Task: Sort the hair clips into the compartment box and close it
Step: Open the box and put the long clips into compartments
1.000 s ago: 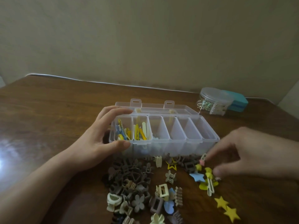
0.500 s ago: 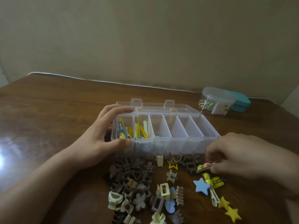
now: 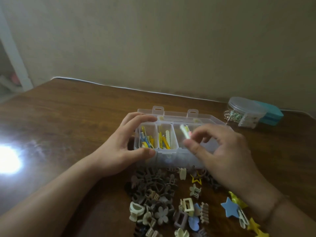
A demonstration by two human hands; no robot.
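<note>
Both hands work at the clear compartment box (image 3: 171,151), which sits open on the wooden bench (image 3: 68,125), its lid laid back on the far side. Curled round the box's left end, the left hand (image 3: 119,151) grips it, fingers on the far rim and thumb on the near wall. Hovering over the middle compartments, the right hand (image 3: 220,151) pinches a pale slim clip (image 3: 185,132) between thumb and fingertips. Blue and yellow clips (image 3: 147,141) fill the leftmost compartment; yellow and cream ones (image 3: 165,140) lie in the next. Near the box lies a heap of claw clips (image 3: 162,202) and star clips (image 3: 230,209). Far right stands a lidded clear jar (image 3: 242,113) against a teal case (image 3: 271,115).
</note>
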